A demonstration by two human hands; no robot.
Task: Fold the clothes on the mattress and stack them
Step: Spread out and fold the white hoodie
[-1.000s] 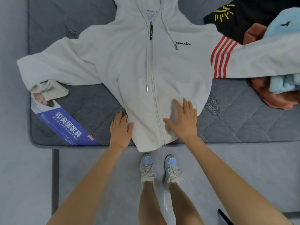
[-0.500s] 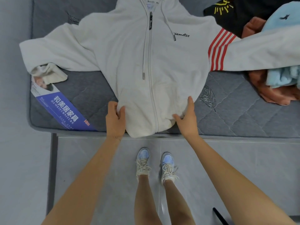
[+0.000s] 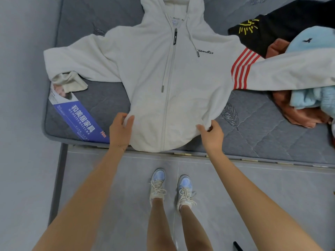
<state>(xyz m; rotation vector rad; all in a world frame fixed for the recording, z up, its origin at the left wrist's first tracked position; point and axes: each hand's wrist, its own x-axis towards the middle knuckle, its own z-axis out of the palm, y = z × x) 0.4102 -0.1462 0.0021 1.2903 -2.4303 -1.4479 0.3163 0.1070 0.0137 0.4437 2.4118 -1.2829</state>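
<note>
A white zip hoodie (image 3: 170, 78) lies face up on the grey mattress (image 3: 262, 127), sleeves spread left and right; its right sleeve carries red stripes. The hem hangs slightly over the mattress's near edge. My left hand (image 3: 120, 132) grips the hem's left corner, fingers curled round the fabric. My right hand (image 3: 211, 134) pinches the hem's right corner between thumb and fingers.
A pile of unfolded clothes sits at the right: a black garment (image 3: 282, 31) with yellow print, a light blue one (image 3: 311, 69) and a rust-orange one (image 3: 299, 115). A blue label (image 3: 79, 115) lies on the mattress's left corner. I stand on the tiled floor at the edge.
Both hands went from lying flat on the hoodie's lower part to gripping its two hem corners. The hem has drawn up toward the mattress edge.
</note>
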